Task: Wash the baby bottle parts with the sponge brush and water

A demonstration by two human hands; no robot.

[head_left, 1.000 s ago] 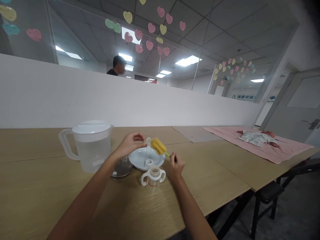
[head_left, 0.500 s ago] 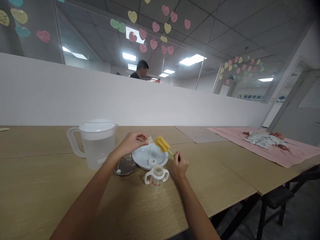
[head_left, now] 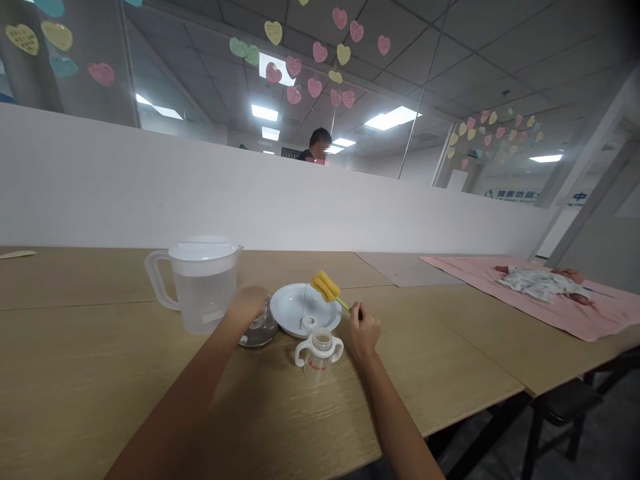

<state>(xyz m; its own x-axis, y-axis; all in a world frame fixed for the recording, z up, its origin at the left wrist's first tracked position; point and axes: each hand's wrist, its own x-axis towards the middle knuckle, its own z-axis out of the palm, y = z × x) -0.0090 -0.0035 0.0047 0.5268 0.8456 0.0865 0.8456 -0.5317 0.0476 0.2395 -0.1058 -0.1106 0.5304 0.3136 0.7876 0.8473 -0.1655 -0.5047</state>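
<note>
My right hand (head_left: 365, 328) is closed round the green handle of a yellow sponge bottle brush (head_left: 325, 287), its head raised over the right rim of a white bowl (head_left: 286, 305). My left hand (head_left: 249, 303), smeared by motion, is above a clear round dish or lid (head_left: 259, 333); its fingers and anything in them cannot be made out. A white ring-shaped cap (head_left: 309, 323) lies in the bowl, with a thin straw-like line rising from it. In front of the bowl stands an uncapped baby bottle (head_left: 319, 363) with two white handles.
A lidded plastic jug (head_left: 206, 290) of water stands left of the bowl. At the right, a baby doll (head_left: 533, 283) in patterned clothes lies on a pink cloth (head_left: 475, 280). A black stool (head_left: 567, 400) is below the table's right edge. A person (head_left: 317, 145) is behind the glass.
My left hand has moved from above the bowl, where it held a small clear piece, left and down to the clear dish. My right hand keeps the brush raised. The view has turned slightly left.
</note>
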